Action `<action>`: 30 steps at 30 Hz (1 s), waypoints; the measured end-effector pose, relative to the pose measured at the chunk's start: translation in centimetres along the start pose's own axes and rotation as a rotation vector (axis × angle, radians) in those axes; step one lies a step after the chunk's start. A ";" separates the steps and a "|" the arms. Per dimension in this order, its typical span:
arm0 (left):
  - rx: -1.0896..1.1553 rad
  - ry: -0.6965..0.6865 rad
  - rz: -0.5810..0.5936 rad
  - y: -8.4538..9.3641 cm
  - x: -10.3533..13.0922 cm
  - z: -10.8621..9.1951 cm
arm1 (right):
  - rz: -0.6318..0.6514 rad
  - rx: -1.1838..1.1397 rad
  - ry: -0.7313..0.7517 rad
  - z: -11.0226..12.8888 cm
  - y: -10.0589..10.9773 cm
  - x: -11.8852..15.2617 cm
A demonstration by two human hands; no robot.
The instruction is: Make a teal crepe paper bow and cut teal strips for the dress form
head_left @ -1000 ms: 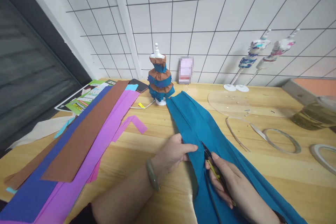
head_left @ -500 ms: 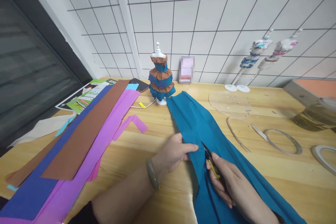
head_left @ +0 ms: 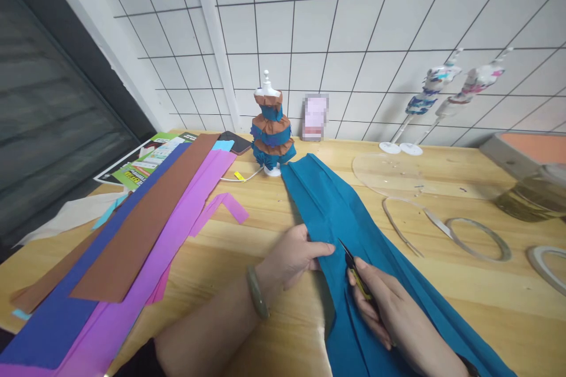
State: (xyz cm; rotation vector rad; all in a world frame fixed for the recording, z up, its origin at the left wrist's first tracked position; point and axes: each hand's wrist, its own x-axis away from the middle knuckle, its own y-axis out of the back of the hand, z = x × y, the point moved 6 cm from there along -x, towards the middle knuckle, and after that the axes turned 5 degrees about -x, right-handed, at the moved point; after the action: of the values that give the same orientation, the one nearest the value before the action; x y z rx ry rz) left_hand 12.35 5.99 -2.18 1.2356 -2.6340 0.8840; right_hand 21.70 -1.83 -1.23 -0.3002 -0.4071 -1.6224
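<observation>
Two hands work over a long teal crepe sheet [head_left: 329, 206], which lies slantwise across the worktop [head_left: 265, 209], its far end just beside the base of a dress form [head_left: 270, 129] in brown, teal and blue ruffles. The left hand [head_left: 294, 256], a bangle [head_left: 256, 293] at its wrist, pinches the sheet's left edge: the thumb lies flat on top, the other fingers are tucked beneath. The right hand [head_left: 382, 300] has its fingers closed around black-and-yellow scissors [head_left: 350, 260], whose narrow blades point up and left over the sheet, near the left thumb but apart from it. Whether the tips touch the sheet, I cannot tell.

To the left, a brown strip [head_left: 152, 230] lies over a blue strip [head_left: 75, 312] and a purple strip [head_left: 170, 218]. To the right of the sheet are a clear round plate [head_left: 384, 174] and a pale ring [head_left: 480, 238]; farther back, two small dress forms [head_left: 435, 79] lean against the tiled wall [head_left: 367, 23].
</observation>
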 end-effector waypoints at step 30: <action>0.059 -0.125 0.023 0.0 0.0 -0.7 | 0.071 -0.092 -0.033 1.0 -0.9 -0.1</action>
State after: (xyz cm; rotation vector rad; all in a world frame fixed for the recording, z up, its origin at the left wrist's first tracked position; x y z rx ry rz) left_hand 12.23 6.33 -1.57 1.3185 -2.7417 0.9236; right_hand 20.73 -1.25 -0.46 -0.4074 -0.3435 -1.5713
